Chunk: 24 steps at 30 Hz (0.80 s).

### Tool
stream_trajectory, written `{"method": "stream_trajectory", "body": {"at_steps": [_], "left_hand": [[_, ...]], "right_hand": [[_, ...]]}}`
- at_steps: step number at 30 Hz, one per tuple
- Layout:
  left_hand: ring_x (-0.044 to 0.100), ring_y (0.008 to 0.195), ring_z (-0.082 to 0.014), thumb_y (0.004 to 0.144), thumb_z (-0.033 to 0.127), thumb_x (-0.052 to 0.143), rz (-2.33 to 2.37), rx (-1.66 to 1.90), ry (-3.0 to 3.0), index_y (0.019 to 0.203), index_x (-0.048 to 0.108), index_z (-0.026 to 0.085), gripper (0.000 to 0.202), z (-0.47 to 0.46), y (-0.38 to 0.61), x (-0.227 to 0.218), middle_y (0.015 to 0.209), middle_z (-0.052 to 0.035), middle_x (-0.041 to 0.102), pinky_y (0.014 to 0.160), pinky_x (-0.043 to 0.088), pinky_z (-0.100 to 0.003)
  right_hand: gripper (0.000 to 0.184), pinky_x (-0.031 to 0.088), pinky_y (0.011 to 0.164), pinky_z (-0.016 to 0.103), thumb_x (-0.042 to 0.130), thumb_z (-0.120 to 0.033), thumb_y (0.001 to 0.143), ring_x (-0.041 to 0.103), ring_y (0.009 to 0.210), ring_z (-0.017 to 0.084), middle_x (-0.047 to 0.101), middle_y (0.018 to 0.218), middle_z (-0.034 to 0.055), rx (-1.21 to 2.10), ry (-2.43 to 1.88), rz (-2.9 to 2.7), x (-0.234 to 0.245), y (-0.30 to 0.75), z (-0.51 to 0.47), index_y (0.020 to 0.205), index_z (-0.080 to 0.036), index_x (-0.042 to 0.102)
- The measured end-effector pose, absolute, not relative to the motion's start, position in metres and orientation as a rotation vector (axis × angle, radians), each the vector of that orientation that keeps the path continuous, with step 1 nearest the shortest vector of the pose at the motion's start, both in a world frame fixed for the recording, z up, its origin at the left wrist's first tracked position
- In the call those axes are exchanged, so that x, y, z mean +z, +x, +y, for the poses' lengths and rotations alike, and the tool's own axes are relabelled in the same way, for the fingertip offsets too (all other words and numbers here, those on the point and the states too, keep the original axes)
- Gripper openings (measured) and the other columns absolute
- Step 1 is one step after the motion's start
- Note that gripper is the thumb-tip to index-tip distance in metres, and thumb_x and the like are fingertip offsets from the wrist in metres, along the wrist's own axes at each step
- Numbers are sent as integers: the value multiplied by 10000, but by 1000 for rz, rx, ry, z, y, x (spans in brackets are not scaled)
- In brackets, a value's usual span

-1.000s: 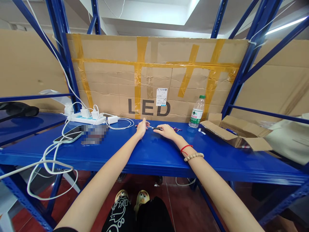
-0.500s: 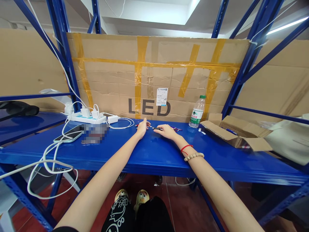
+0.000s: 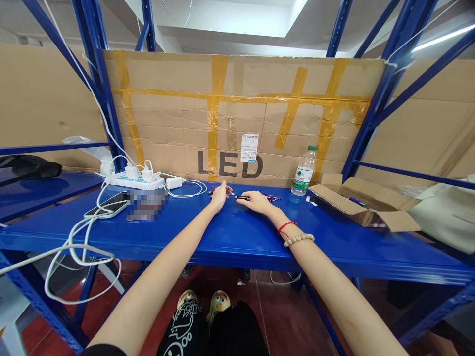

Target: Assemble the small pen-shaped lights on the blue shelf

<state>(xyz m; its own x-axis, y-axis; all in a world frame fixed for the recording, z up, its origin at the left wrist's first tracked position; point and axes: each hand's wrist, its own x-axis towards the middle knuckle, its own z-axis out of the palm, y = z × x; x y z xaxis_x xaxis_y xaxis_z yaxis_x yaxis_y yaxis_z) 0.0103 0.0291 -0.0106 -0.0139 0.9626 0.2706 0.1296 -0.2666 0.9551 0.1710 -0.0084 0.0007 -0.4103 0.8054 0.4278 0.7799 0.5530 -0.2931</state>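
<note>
Both my arms reach far forward across the blue metal shelf [image 3: 237,237]. My left hand [image 3: 218,195] lies on the shelf with its fingers stretched toward a thin red-tipped pen [image 3: 212,192] at the back. My right hand [image 3: 256,201] is curled, its fingers closed on a black pen [image 3: 241,198] that points left toward the left hand. More thin pens [image 3: 273,199] lie just right of the right hand. A red string and a bead bracelet [image 3: 299,240] circle my right wrist.
A taped cardboard sheet marked LED [image 3: 230,164] backs the shelf. A water bottle [image 3: 303,171] and an open cardboard box [image 3: 361,202] stand at the right. A power strip with chargers [image 3: 135,180], white cables [image 3: 74,247] and a phone [image 3: 106,206] lie at the left.
</note>
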Motion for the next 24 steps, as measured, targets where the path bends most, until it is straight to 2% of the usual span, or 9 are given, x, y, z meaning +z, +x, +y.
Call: {"method": "stream_trajectory", "body": {"at_steps": [7,19,24], "left_hand": [[491,518,-105,858,436,257,1189,1370,1491,611,579,145,500,29,11,-11,662,-57,629,540,364,-229],[508,546,-123,830,482,262,1202,1378,1509,622,581,150,505,31,11,-13,689,-67,633,541,353,-240],[513,551,-122,840,463,263,1194,1372,1522,624,582,149,497,31,11,-13,693,-65,637,537,356,-232]], "right_hand": [[376,278,540,217,457,-491,808,471,583,105,595,652,2,113,-1255,-2295,-2,172,-7,669,-170,595],[295,337,593,222,460,-424,830,530,647,120,625,726,13,187,-1183,-2323,-5,175,-2,759,-183,614],[329,319,551,217,505,-473,784,517,600,113,622,666,7,176,-1239,-2302,-4,174,-4,709,-174,620]]}}
